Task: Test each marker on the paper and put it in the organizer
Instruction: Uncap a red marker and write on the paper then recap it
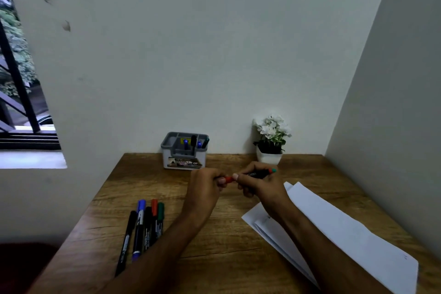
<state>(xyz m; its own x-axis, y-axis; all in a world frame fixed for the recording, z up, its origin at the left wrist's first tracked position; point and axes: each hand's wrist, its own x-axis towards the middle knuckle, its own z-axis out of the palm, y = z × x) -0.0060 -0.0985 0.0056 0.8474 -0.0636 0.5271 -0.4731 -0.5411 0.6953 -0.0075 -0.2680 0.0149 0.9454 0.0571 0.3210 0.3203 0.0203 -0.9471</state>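
Above the middle of the wooden desk (pixel 214 241) both hands hold one black-barrelled marker (pixel 256 174) level. My right hand (pixel 259 188) grips the barrel, whose red-and-teal end points right. My left hand (pixel 206 186) pinches the red cap (pixel 229 179) at the marker's left end. Whether the cap is on or off I cannot tell. Folded white paper (pixel 334 227) lies to the right, partly under my right forearm. A grey organizer (pixel 183 153) stands at the back against the wall with several markers upright in it. Several more markers (pixel 145 224) lie in a row at the front left.
A white pot of white flowers (pixel 270 143) stands at the back right of the desk. Walls close off the back and the right side. A window with black bars (pixel 16 93) is at the far left.
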